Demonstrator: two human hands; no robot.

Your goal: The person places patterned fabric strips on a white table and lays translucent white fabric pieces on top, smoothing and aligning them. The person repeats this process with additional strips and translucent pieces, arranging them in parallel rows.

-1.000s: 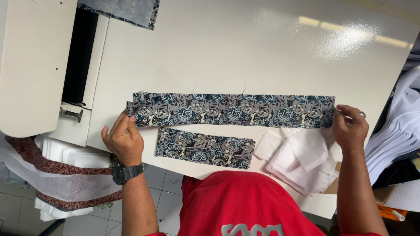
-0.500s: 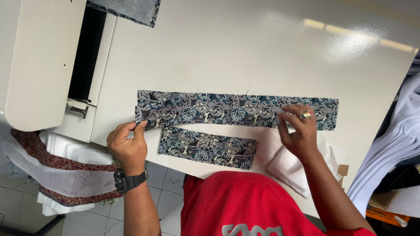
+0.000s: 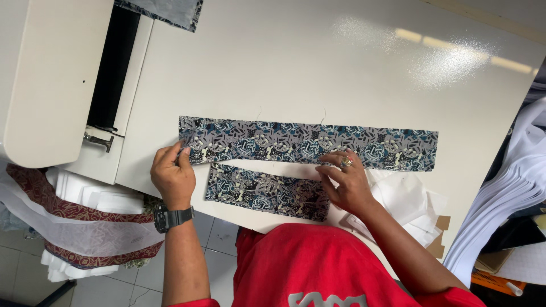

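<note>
Left grip (image 3: 173, 170) pinching long strip (image 3: 307, 142) end, right grip (image 3: 344, 185) spread flat on its lower edge (open table (image 3: 318, 74) beyond)

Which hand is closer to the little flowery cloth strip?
Right. The right hand rests over the short patterned strip at its right end; the left hand sits just off its left end, pinching the long patterned strip.

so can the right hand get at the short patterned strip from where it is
Probably yes. The right hand rests on the lower edge of the long patterned strip, and the short patterned strip lies flat just below it, its right end beside the palm. Nothing lies on top of it; the left hand is off to its left.
</note>
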